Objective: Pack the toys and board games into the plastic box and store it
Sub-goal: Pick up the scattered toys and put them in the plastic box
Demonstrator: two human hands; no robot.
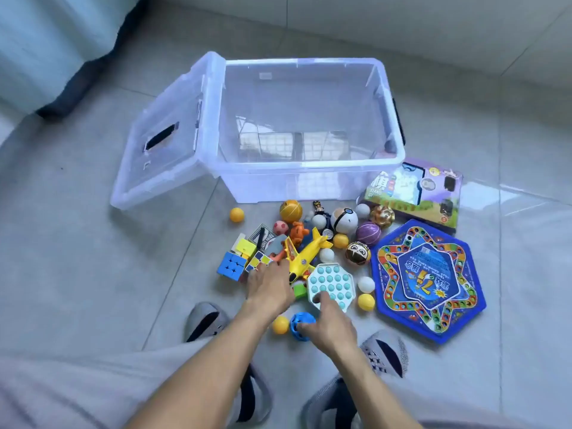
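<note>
The clear plastic box [309, 168] stands open and empty on the floor, with its lid [161, 144] leaning against its left side. A pile of toys lies in front of it. My left hand [269, 287] lies flat with its fingers spread, touching the yellow toy plane [305, 258] and a yellow-white cube puzzle [258, 261]. My right hand [329, 326] has its index finger on the white and teal pop-it toy [332, 284] and its thumb on a blue ball [298, 322]. Nothing is lifted.
A blue hexagonal board game [428, 280] and a purple boxed game [414, 193] lie at the right. Several small balls, a Rubik's cube [230, 267] and a card deck [263, 236] are scattered around. My slippered feet [205, 320] stand near the pile. A bed edge [46, 41] is at the far left.
</note>
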